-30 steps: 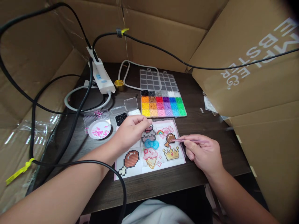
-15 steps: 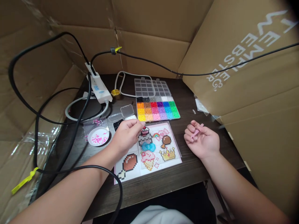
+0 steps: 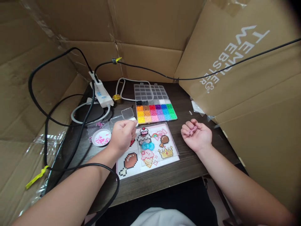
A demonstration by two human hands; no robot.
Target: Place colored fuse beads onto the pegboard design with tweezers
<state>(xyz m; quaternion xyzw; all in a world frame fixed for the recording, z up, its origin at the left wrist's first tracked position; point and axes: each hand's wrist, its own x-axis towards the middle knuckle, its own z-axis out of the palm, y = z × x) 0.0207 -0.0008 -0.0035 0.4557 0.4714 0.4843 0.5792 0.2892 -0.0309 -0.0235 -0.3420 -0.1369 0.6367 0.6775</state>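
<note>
A pattern sheet (image 3: 150,157) with small bead pictures lies on the dark table (image 3: 188,163) under a clear pegboard. My left hand (image 3: 122,136) rests on the sheet's upper left corner, fingers curled in a pinch beside a small clear container (image 3: 128,113); what they hold is hidden. My right hand (image 3: 196,136) lies palm up on the table to the right of the sheet, fingers curled around pink tweezers (image 3: 193,129). An open bead box (image 3: 156,112) with coloured compartments stands just behind the sheet.
A white dish of pink beads (image 3: 101,137) sits left of my left hand. A white power strip (image 3: 101,92), a gold cap (image 3: 116,98) and thick black cables (image 3: 77,131) occupy the table's left and back. Cardboard walls (image 3: 246,78) enclose the table on all sides.
My right hand has lifted the tweezers off the sheet, turned palm up and settled on the table to the right. My left hand has drawn back slightly toward the small containers.
</note>
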